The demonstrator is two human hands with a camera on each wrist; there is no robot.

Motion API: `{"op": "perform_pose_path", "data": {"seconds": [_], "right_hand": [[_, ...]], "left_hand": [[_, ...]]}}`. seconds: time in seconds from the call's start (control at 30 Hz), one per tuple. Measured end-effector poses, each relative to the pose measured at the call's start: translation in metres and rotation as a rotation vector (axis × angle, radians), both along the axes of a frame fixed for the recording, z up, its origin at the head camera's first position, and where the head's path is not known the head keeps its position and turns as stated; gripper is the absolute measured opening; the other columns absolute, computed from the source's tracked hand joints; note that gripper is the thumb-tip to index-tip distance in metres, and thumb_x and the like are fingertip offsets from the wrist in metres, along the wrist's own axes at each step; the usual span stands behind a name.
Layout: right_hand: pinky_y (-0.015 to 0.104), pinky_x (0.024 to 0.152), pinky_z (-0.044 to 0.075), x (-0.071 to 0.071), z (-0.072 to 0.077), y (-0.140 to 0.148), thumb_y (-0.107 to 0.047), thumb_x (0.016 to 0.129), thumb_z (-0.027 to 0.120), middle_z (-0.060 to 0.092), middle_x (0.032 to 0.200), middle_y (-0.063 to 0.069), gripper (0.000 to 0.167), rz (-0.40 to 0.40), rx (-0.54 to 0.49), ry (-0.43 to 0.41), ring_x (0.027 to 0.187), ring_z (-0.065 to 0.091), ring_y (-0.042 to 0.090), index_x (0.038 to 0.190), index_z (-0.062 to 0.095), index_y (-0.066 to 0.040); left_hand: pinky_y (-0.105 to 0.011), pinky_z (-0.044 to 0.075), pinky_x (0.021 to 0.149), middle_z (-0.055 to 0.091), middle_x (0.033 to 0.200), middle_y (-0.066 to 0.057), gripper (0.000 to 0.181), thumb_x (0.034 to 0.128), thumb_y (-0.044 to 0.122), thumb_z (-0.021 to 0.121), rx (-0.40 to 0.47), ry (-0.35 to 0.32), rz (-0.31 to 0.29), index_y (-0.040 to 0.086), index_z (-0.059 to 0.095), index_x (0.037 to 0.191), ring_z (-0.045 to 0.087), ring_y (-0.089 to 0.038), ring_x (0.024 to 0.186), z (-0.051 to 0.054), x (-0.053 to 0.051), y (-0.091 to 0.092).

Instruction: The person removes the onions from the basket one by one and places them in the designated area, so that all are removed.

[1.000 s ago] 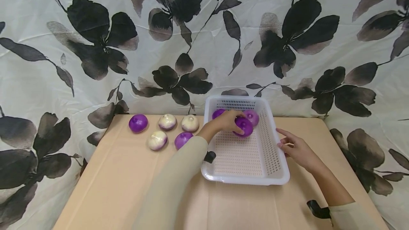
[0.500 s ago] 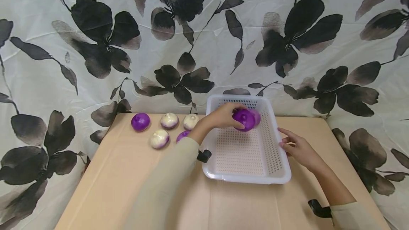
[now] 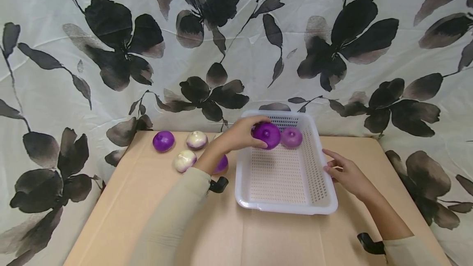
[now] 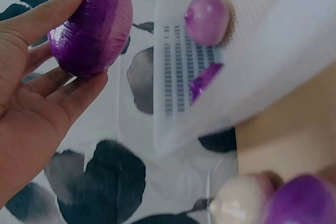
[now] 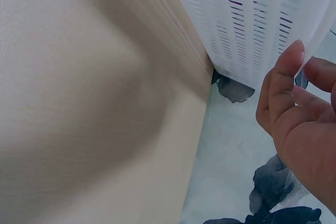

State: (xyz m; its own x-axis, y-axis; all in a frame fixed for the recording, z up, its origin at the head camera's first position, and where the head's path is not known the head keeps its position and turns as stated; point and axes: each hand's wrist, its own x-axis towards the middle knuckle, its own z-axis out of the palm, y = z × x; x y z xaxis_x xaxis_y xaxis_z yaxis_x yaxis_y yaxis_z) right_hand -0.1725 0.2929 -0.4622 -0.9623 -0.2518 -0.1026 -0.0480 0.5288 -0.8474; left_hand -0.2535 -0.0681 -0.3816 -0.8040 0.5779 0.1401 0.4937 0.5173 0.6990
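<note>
My left hand grips a dark purple onion above the far left part of a white plastic basket. The left wrist view shows thumb and fingers curled round this onion. A lighter purple onion lies inside the basket near its far end. Another dark purple onion shows partly over the basket wall in the left wrist view; in the head view it is hidden. My right hand pinches the basket's right rim, with fingertips against its edge.
Left of the basket on the tan table lie purple onions and white ones, several in all. My left forearm partly covers a purple onion. A floral cloth hangs behind the table.
My left hand has moved left and slightly away from me with the purple onion, uncovering the lighter onion in the basket. The right hand has stayed on the rim.
</note>
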Motion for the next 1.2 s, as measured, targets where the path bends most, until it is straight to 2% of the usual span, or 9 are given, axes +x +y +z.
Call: {"op": "perform_pose_path", "data": {"seconds": [0.17, 0.23, 0.4, 0.57, 0.73, 0.93, 1.07, 1.2], "right_hand": [[0.029, 0.074, 0.063, 0.000, 0.000, 0.000, -0.008, 0.104, 0.060, 0.058, 0.112, 0.023, 0.066, 0.002, 0.000, 0.001, 0.092, 0.065, 0.022, 0.161, 0.028, 0.000], [0.028, 0.074, 0.063, -0.001, 0.000, 0.000, -0.008, 0.104, 0.060, 0.058, 0.112, 0.023, 0.066, 0.002, -0.001, 0.000, 0.091, 0.065, 0.022, 0.161, 0.028, -0.001], [0.028, 0.074, 0.063, -0.001, -0.002, -0.001, -0.008, 0.104, 0.060, 0.058, 0.111, 0.024, 0.066, 0.006, -0.003, -0.001, 0.091, 0.066, 0.022, 0.161, 0.029, -0.001], [0.028, 0.073, 0.063, 0.001, -0.002, -0.001, -0.009, 0.104, 0.059, 0.058, 0.112, 0.023, 0.066, -0.002, 0.008, -0.001, 0.092, 0.066, 0.023, 0.161, 0.028, -0.001], [0.029, 0.074, 0.063, 0.001, -0.002, 0.000, -0.008, 0.104, 0.059, 0.058, 0.112, 0.024, 0.066, -0.003, -0.002, 0.004, 0.091, 0.066, 0.022, 0.161, 0.028, -0.001], [0.031, 0.075, 0.064, 0.000, -0.001, -0.002, -0.008, 0.104, 0.060, 0.059, 0.113, 0.026, 0.067, -0.002, -0.011, 0.010, 0.092, 0.067, 0.023, 0.162, 0.027, -0.002], [0.030, 0.075, 0.064, 0.001, -0.001, -0.002, -0.008, 0.104, 0.060, 0.058, 0.113, 0.025, 0.067, -0.009, -0.010, -0.004, 0.092, 0.066, 0.022, 0.162, 0.027, -0.002], [0.029, 0.075, 0.064, 0.002, -0.001, -0.002, -0.008, 0.104, 0.060, 0.058, 0.113, 0.025, 0.066, -0.010, -0.009, 0.003, 0.092, 0.066, 0.020, 0.162, 0.028, -0.001]], "left_hand": [[-0.038, 0.053, 0.107, 0.061, 0.145, -0.005, 0.074, 0.0796, 0.017, 0.091, 0.031, -0.017, 0.041, 0.013, 0.057, 0.146, 0.061, -0.022, 0.127, 0.002, 0.009, -0.023], [-0.039, 0.054, 0.105, 0.062, 0.143, -0.005, 0.074, 0.0796, 0.019, 0.091, 0.027, -0.003, 0.065, 0.013, 0.057, 0.145, 0.063, -0.023, 0.125, 0.002, 0.012, -0.035], [-0.045, 0.054, 0.105, 0.061, 0.144, -0.007, 0.074, 0.0799, 0.021, 0.090, 0.034, -0.002, 0.127, 0.012, 0.057, 0.145, 0.064, -0.027, 0.123, 0.000, 0.020, -0.065], [-0.047, 0.053, 0.107, 0.060, 0.144, -0.008, 0.075, 0.0800, 0.020, 0.090, 0.063, -0.024, 0.161, 0.012, 0.055, 0.147, 0.064, -0.032, 0.124, 0.000, 0.028, -0.094], [-0.048, 0.053, 0.108, 0.058, 0.146, -0.008, 0.073, 0.0821, 0.022, 0.089, 0.080, -0.044, 0.223, 0.016, 0.055, 0.147, 0.063, -0.034, 0.126, 0.001, 0.040, -0.121], [-0.051, 0.055, 0.103, 0.059, 0.145, -0.011, 0.074, 0.0834, 0.025, 0.088, 0.090, -0.048, 0.331, 0.013, 0.053, 0.147, 0.064, -0.037, 0.125, -0.009, 0.055, -0.160], [-0.055, 0.054, 0.103, 0.059, 0.144, -0.016, 0.077, 0.0824, 0.028, 0.089, 0.042, -0.032, 0.423, 0.010, 0.051, 0.147, 0.063, -0.041, 0.126, -0.020, 0.065, -0.186], [-0.057, 0.054, 0.103, 0.058, 0.142, -0.020, 0.076, 0.0827, 0.027, 0.089, 0.034, -0.008, 0.479, 0.006, 0.051, 0.145, 0.063, -0.043, 0.124, -0.031, 0.071, -0.206]]}}
